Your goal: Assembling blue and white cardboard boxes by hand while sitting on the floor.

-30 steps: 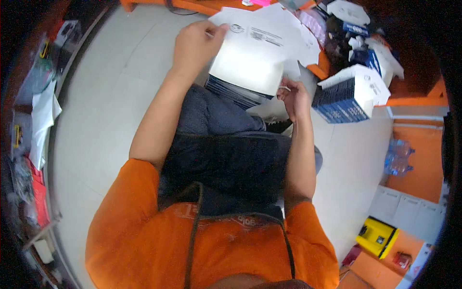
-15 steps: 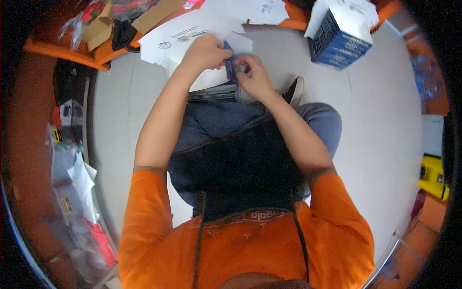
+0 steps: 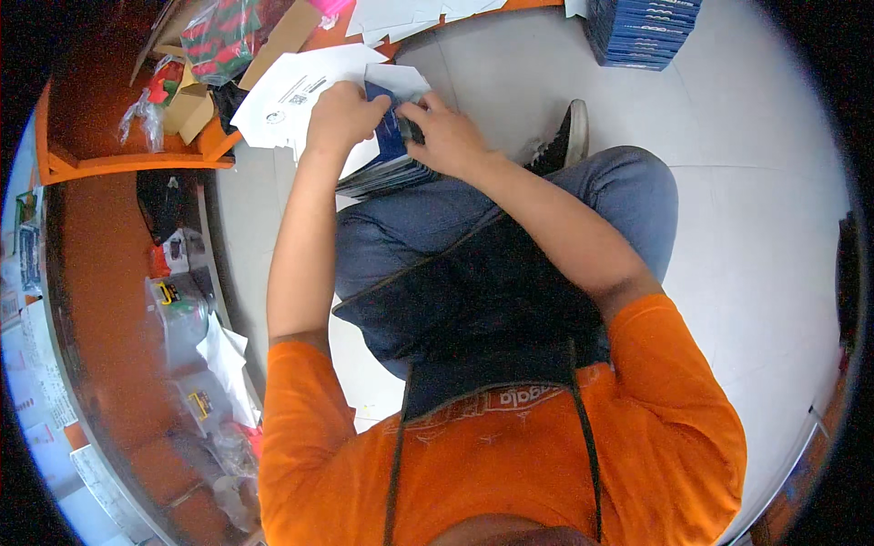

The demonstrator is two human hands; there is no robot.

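A flat white printed card sheet [image 3: 284, 107] with a blue panel [image 3: 390, 136] lies on a stack of thin dark-edged pieces [image 3: 387, 179] just beyond my crossed legs. My left hand [image 3: 341, 118] is closed at the sheet's inner edge, thumb and fingers pinching where white meets blue. Facing it from the right, my right hand [image 3: 443, 138] curls its fingers at the far side of the blue panel. A small dark thing shows beneath those fingers, but its kind is hard to make out.
A tall stack of blue folded cards [image 3: 640, 36] stands on the floor at the far right. Orange low furniture [image 3: 137, 162] at the far left bears an opened cardboard box [image 3: 193, 109] and plastic-wrapped items. White sheets [image 3: 401, 16] lie along the far edge. My shoe [image 3: 572, 136] rests beyond my right knee.
The view has swung, showing more of the left side. Both hands stay at the card sheet, and its blue panel now shows more widely between them.
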